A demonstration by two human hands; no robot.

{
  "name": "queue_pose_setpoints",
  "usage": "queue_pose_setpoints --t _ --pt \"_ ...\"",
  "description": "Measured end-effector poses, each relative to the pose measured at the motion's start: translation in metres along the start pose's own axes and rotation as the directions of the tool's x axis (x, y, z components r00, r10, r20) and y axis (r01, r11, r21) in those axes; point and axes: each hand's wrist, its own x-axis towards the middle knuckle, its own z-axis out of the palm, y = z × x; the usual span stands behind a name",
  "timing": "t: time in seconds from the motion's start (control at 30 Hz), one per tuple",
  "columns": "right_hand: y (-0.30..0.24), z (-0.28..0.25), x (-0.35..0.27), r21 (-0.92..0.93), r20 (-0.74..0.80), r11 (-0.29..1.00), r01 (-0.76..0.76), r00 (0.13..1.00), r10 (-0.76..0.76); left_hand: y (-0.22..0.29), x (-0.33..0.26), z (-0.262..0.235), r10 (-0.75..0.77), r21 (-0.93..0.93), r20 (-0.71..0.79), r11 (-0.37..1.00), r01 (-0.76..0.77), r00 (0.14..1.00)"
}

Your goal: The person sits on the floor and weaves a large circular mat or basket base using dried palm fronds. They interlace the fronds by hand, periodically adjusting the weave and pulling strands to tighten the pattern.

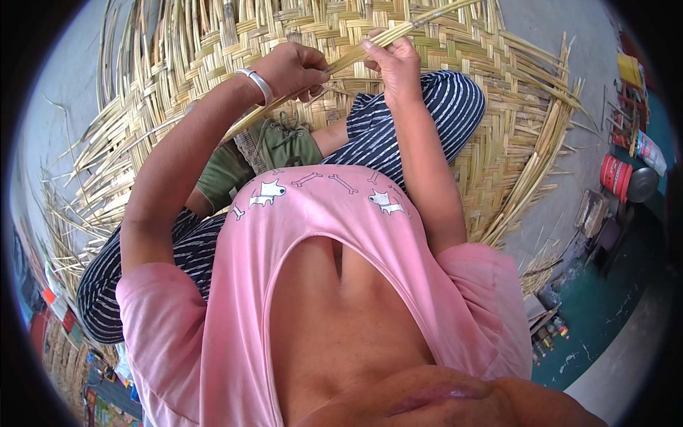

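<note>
A thin bundle of pale split-reed strips (405, 30) runs slantwise across the top of the view, from above my shoes up to the far right. My left hand (297, 67), with a silver bangle at the wrist, is closed around the lower part of the bundle. Farther along it, my right hand (397, 62) grips the strips between thumb and fingers. Beneath both hands lies a woven reed mat (491, 135) in a herringbone pattern, its loose strip ends fanning out at the left and right. I sit cross-legged on it.
Green lace-up shoes (288, 146) are below my left hand. Grey floor (544, 235) borders the mat. At the right edge stand a red container (616, 175), a dark round pot (642, 185) and a wooden block (592, 212). Assorted items lie along the lower left edge.
</note>
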Motion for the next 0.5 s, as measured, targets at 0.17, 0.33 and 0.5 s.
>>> queue_pose_setpoints --t 0.17,0.33,0.5 --pt "-0.010 -0.017 0.014 -0.014 -0.093 0.999 0.046 0.995 -0.047 0.018 -0.016 -0.005 0.022 0.082 0.024 0.996 -0.024 0.999" --pt "-0.017 -0.026 0.017 -0.044 -0.046 0.996 0.076 0.996 -0.078 0.022 -0.033 -0.013 -0.010 0.084 0.032 0.996 0.007 0.999" --pt "-0.036 -0.038 0.021 0.120 0.022 0.992 0.026 0.999 -0.029 0.022 -0.042 -0.024 0.034 0.047 0.018 0.998 -0.035 0.999"
